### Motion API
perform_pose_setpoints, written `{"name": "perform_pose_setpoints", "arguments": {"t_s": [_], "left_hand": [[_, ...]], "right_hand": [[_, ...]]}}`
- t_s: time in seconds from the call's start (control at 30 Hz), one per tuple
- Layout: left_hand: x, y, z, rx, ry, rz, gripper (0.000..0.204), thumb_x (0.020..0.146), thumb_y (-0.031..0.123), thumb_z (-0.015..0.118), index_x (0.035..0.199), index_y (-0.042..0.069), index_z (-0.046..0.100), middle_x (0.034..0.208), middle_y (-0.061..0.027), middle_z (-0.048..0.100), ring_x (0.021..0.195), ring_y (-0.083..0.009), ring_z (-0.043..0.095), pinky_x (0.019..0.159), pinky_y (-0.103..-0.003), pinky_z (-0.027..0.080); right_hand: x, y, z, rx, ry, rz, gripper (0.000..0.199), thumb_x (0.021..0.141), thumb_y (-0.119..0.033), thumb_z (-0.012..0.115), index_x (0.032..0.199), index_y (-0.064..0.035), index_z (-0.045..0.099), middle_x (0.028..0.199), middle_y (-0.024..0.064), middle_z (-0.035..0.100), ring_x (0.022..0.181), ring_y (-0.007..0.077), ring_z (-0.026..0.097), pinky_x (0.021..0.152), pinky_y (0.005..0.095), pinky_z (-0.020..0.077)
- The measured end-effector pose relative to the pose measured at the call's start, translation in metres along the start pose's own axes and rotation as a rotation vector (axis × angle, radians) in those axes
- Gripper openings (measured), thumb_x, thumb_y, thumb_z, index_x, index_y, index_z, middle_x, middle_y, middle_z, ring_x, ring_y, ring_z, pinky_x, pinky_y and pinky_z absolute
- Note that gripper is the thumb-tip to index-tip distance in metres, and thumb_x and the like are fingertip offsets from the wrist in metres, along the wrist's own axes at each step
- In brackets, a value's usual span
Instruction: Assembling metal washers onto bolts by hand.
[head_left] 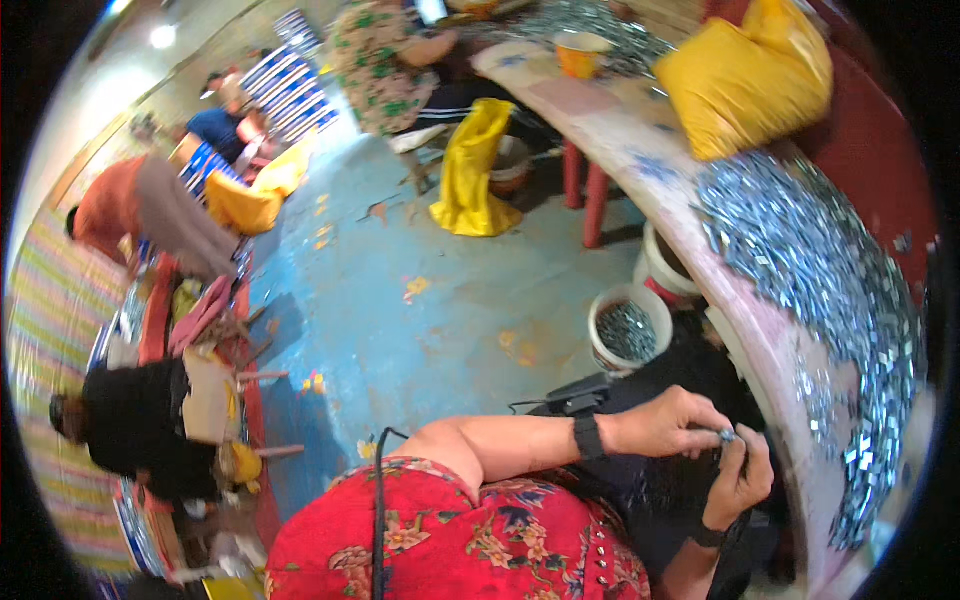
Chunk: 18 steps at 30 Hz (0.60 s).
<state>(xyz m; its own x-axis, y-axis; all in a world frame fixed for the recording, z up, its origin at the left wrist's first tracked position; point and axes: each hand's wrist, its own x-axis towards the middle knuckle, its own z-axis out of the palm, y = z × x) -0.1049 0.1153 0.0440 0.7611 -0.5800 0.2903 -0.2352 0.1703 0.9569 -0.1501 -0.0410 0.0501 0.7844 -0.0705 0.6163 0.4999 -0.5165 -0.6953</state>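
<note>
Room: worn blue floor [380, 330]. Along the right, a table [600, 130] bearing a spread of small metal pieces [800, 250] and a yellow sack [745, 85]. Beside it, a white bucket [665, 325] of similar pieces. Left hand [665, 425]: thumb and fingers pinching a small part [727, 436]. Right hand [740, 480]: fingertips at the part, grip not clear. Part: between the hands, near the table's edge.
</note>
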Motion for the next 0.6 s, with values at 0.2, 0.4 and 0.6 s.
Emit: {"name": "perform_pose_setpoints", "arguments": {"t_s": [0.2, 0.4, 0.6], "left_hand": [[0.011, -0.018, 0.003, 0.336, -0.03, 0.243, 0.021, 0.075, 0.006, 0.063, 0.096, 0.003, 0.062, 0.087, -0.0114, 0.061, 0.079, -0.0235, 0.06, 0.07, -0.031, 0.048], [0.033, -0.036, 0.026, 0.03, -0.159, -0.066, 0.021, 0.078, 0.002, 0.06, 0.098, 0.0, 0.061, 0.082, -0.0088, 0.06, 0.072, -0.0152, 0.059, 0.063, -0.025, 0.047], [0.05, -0.048, 0.059, -0.322, -0.194, -0.346, 0.022, 0.083, 0.007, 0.058, 0.105, 0.0, 0.059, 0.081, -0.0063, 0.062, 0.065, -0.0109, 0.059, 0.057, -0.022, 0.048]], "right_hand": [[0.0, -0.007, -0.011, 0.504, -0.037, 0.682, 0.009, 0.082, -0.004, 0.053, 0.075, -0.0006, 0.056, 0.058, -0.0017, 0.048, 0.047, 0.003, 0.04, 0.042, 0.0188, 0.0277], [-0.017, 0.016, -0.02, 0.665, 0.211, 0.613, 0.007, 0.084, -0.006, 0.055, 0.081, -0.0002, 0.057, 0.063, -0.0001, 0.053, 0.052, 0.0032, 0.046, 0.046, 0.018, 0.0367], [-0.023, 0.036, -0.045, 0.057, 0.256, 0.299, 0.008, 0.078, -0.007, 0.063, 0.079, -0.0001, 0.059, 0.061, 0.0077, 0.06, 0.052, 0.0091, 0.057, 0.049, 0.0216, 0.045]]}}
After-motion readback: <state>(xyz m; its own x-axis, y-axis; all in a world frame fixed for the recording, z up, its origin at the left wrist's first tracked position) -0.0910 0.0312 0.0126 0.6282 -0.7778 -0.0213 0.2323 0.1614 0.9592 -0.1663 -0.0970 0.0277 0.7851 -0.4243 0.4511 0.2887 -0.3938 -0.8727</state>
